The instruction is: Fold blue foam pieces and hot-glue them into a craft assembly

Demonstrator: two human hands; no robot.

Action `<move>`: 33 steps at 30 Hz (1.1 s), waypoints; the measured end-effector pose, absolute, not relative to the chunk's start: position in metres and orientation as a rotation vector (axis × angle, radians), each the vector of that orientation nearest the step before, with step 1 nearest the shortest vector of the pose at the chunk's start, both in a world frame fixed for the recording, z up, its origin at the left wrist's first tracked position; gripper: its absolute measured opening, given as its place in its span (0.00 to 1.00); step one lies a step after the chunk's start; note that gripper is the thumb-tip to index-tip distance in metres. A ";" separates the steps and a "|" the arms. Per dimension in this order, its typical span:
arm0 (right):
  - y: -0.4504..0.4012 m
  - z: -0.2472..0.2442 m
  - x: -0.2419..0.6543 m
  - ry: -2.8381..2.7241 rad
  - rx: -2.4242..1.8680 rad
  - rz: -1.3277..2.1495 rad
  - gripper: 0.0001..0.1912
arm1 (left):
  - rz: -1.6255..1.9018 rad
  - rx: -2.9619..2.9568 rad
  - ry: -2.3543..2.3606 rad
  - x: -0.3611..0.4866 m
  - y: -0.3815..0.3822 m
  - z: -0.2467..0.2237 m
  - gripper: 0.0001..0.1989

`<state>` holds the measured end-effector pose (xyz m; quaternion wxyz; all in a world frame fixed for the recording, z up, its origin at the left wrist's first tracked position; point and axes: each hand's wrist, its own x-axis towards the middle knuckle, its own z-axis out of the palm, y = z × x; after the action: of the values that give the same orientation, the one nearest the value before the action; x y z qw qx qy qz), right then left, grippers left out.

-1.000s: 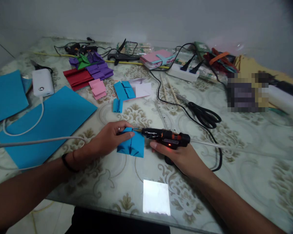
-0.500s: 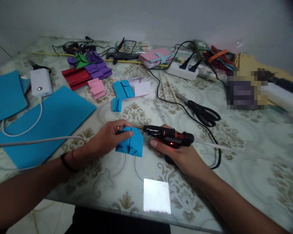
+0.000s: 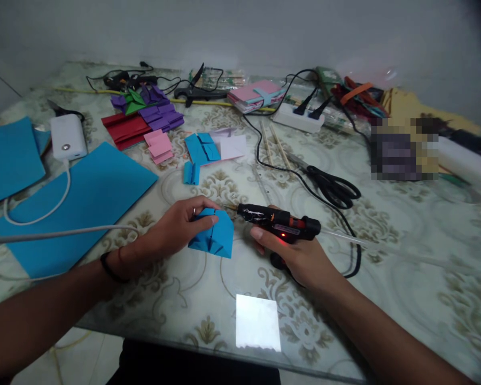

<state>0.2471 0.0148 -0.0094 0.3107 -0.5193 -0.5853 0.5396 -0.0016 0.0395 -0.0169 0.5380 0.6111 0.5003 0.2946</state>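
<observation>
My left hand (image 3: 184,220) pinches a folded piece of blue paper (image 3: 221,235) by its upper left edge, thumb on the near face. Creases run down the paper's middle and spread along its bottom. My right hand (image 3: 292,251) is wrapped round the handle of a black hot glue gun (image 3: 278,220), whose red light is lit. The gun's nozzle points left, close to the top edge of the blue paper; whether it touches is unclear. A clear glue stick (image 3: 350,240) sticks out of the gun's back end.
Black-handled scissors (image 3: 331,184) and two thin sticks (image 3: 280,144) lie beyond the gun, near its cable. A white power strip (image 3: 299,117) stands behind. Blue sheets (image 3: 84,198) and a white power bank (image 3: 68,136) lie left. Folded purple paper (image 3: 162,116) and a small blue piece (image 3: 191,173) sit farther back.
The glue gun has shifted slightly right, its nozzle a little farther from the middle of the blue paper's top edge. The blue paper has moved very slightly left.
</observation>
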 end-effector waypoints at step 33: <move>0.013 -0.034 0.257 -1.178 -1.359 1.616 0.31 | 0.644 1.473 1.194 0.000 0.039 -0.013 0.14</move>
<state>0.2566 0.0130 -0.0339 0.3541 -0.5256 -0.4557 0.6250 0.0003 0.0386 -0.0134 0.5391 0.6196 0.5022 0.2706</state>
